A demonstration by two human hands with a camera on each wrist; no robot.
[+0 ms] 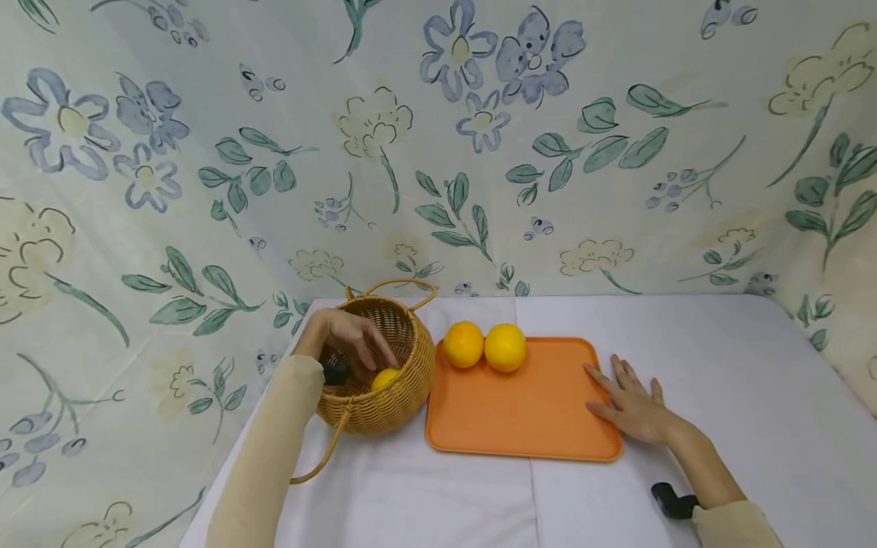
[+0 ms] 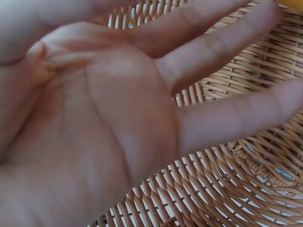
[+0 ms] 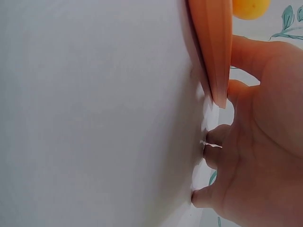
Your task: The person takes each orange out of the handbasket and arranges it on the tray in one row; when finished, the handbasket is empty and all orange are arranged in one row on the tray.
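Note:
My left hand (image 1: 359, 339) reaches into a round wicker basket (image 1: 384, 418), fingers spread and slightly bent. Inside the basket, near its front right wall, an orange (image 1: 386, 378) lies close to the fingertips. In the left wrist view the palm holds nothing, and a bit of the orange (image 2: 292, 4) peeks in at the top corner. My right hand (image 1: 637, 403) lies at the right edge of an orange tray (image 1: 524, 418), thumb and forefinger over the rim and the other fingers on the cloth. Two more oranges (image 1: 464, 345) (image 1: 505, 348) sit side by side at the tray's back left.
A white cloth (image 1: 445, 502) covers the table. The basket's thin handles (image 1: 322, 468) stick out at the front and back. A floral curtain (image 1: 411, 190) hangs behind the table and along its left side. A black wrist camera (image 1: 674, 502) sits at the right wrist.

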